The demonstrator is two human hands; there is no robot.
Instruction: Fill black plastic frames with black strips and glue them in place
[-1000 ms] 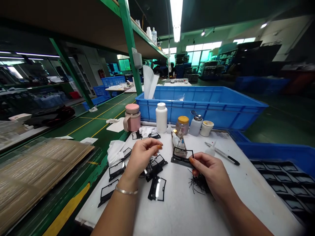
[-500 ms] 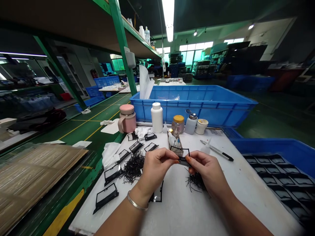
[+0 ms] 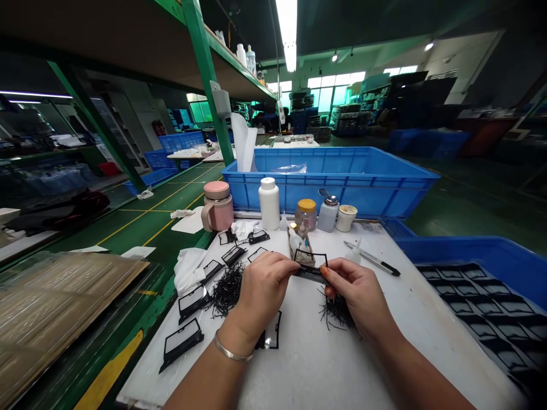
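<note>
In the head view, the left hand [image 3: 265,285], knuckles up, and right hand [image 3: 356,287] pinch opposite ends of a black frame [image 3: 311,272] above the white table [image 3: 311,359]. The right-hand blue bin [image 3: 504,249] holds rows of frames [image 3: 474,290]; the blue crate [image 3: 350,191] holds clear plastic [image 3: 294,169].

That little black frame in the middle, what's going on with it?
Someone is handling the black frame above a white table. The right hand pinches its right end; the left hand has its fingers at the other end, though whether they grip it is hard to see. More frames and two heaps of thin black strips lie on the table. Similar-looking pieces sit in rows in the right-hand blue bin.
</note>
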